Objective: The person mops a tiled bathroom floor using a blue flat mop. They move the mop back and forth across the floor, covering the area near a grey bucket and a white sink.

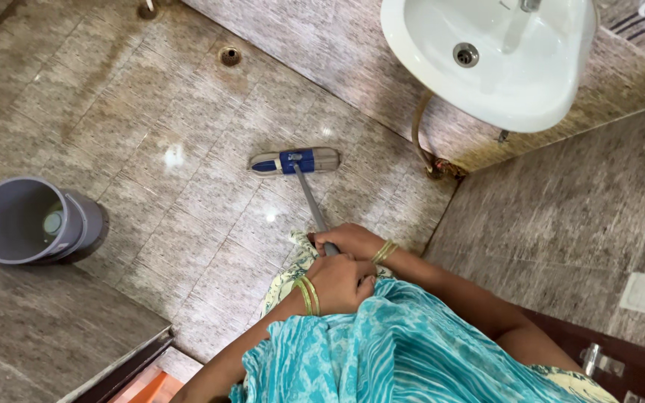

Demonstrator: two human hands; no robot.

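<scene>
A flat mop with a grey head and blue joint [295,161] lies pressed on the wet tiled floor [151,127] in front of me. Its grey handle [311,203] runs back toward my body. My right hand [350,239] grips the handle higher on the shaft, bangles at the wrist. My left hand [341,282] is closed around the handle's end just below it, also with bangles. A turquoise patterned cloth covers my front beneath both hands.
A grey bucket [27,222] stands at the left. A white wash basin [498,60] hangs on the wall at upper right, with a pipe [421,142] below it. A floor drain [229,55] lies ahead. A dark door [621,362] sits at lower right.
</scene>
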